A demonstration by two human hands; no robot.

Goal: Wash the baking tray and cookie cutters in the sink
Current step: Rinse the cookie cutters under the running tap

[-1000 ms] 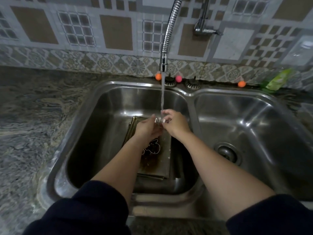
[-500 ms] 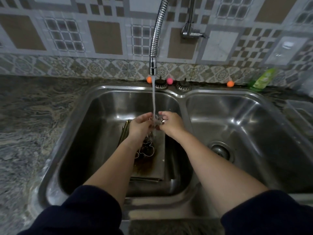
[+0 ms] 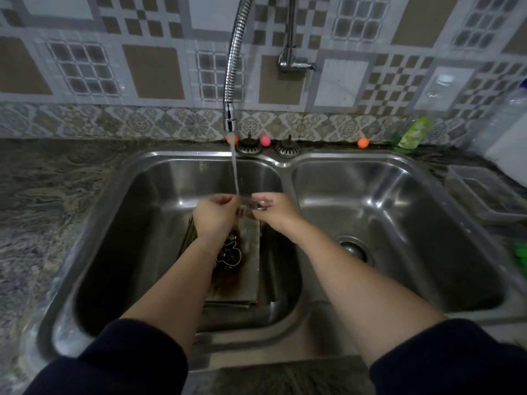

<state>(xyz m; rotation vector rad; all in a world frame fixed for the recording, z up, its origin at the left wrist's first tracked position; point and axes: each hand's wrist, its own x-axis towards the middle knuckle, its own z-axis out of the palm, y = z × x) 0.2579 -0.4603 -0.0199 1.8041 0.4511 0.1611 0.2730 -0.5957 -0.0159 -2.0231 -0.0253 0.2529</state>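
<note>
Both hands have drawn slightly apart since a moment ago, stretching the small metal cookie cutter [image 3: 250, 208] between them under the water stream [image 3: 235, 172]. Left hand [image 3: 214, 214] and right hand [image 3: 276, 210] each pinch it with curled fingers. Below lies the stained baking tray [image 3: 245, 275] in the left basin of the sink [image 3: 288, 163], another cutter [image 3: 228, 253] resting on it. A green bottle [image 3: 410, 135] stands on the counter [image 3: 42, 195].

No text, label or number is legible.
</note>
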